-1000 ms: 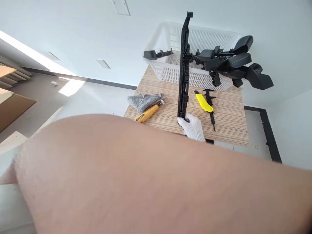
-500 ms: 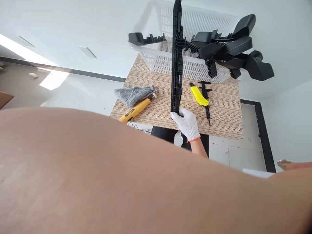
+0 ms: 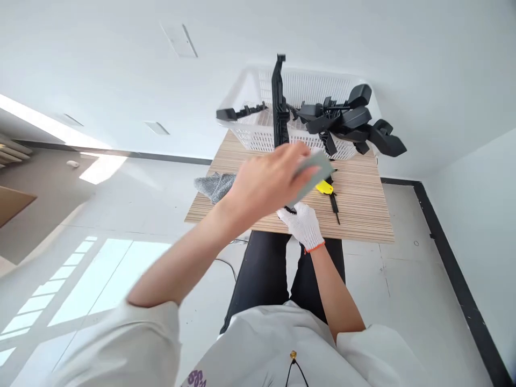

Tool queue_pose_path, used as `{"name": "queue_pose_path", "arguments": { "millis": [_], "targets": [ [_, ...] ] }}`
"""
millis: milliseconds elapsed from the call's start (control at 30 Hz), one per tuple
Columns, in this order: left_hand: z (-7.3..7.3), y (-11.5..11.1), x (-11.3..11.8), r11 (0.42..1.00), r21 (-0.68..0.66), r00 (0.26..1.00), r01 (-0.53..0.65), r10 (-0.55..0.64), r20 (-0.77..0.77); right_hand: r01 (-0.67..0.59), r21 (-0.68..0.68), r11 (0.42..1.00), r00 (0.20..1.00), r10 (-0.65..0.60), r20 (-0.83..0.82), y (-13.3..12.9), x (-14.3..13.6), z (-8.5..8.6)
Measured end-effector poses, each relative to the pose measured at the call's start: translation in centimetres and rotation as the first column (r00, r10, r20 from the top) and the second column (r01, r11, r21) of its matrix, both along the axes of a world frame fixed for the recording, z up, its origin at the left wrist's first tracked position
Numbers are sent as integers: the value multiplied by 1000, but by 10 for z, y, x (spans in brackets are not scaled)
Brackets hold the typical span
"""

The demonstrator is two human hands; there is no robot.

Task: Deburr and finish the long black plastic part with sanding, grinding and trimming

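Observation:
My bare left hand (image 3: 266, 177) reaches across the table, its fingers closed on a thin grey-green sheet (image 3: 319, 167); motion blurs it, so its exact kind is unclear. Below it, my right hand (image 3: 303, 224), in a white knit glove with an orange cuff, grips the lower end of a long black plastic trim piece (image 3: 279, 102). The piece points away from me, its far end over the basket. My left hand hides its middle part. Partly behind the sheet lies a yellow utility knife (image 3: 324, 187), beside black calipers (image 3: 334, 207).
A white slatted plastic basket (image 3: 258, 130) stands at the back of the wood-patterned table (image 3: 363, 215). Several black plastic parts (image 3: 352, 118) stick out over its right side, and another black part (image 3: 242, 112) rests on its left. A grey cloth (image 3: 213, 185) lies at the table's left.
The bare arm that filled the lower view has drawn back, and my left hand is now over the trim piece with the sheet. The view has shifted; the yellow power tool is now hidden.

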State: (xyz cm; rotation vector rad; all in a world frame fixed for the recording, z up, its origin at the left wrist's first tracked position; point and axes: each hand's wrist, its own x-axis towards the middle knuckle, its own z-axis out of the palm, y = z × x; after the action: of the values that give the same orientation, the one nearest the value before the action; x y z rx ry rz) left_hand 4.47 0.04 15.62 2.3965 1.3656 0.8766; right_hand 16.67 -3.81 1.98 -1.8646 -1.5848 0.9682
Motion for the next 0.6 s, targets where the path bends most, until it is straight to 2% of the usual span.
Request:
{"name": "queue_pose_path", "arguments": {
  "millis": [67,133,167,233,333,433,500,533,600],
  "targets": [
    [-18,23,-18,965,-56,956,-257,262,131,6,18,1000,1000,-5,-28,2,0,-3],
    [-43,39,-29,909,-144,880,-392,416,230,11,31,999,999,-10,-45,4,0,-6],
    [-56,44,-31,894,-197,862,-403,443,247,8,41,999,999,-6,-52,4,0,-8],
    [-78,48,-30,890,-280,889,-359,418,187,2,65,998,998,3,-69,4,0,-9],
    [-96,51,-29,875,-305,898,-376,425,113,13,85,996,997,-6,-83,2,0,-8],
    [-96,56,-35,846,-293,851,-445,502,155,19,88,996,997,-12,-81,1,0,-8],
    [-86,56,-39,853,-283,851,-439,496,175,13,93,996,997,-6,-74,2,0,-8],
    [-79,54,-40,874,-268,872,-405,457,172,11,94,995,998,-5,-68,2,0,-8],
    [-59,43,-39,940,-211,945,-267,298,135,7,92,996,999,-2,-52,3,0,-8]
  ]
}}
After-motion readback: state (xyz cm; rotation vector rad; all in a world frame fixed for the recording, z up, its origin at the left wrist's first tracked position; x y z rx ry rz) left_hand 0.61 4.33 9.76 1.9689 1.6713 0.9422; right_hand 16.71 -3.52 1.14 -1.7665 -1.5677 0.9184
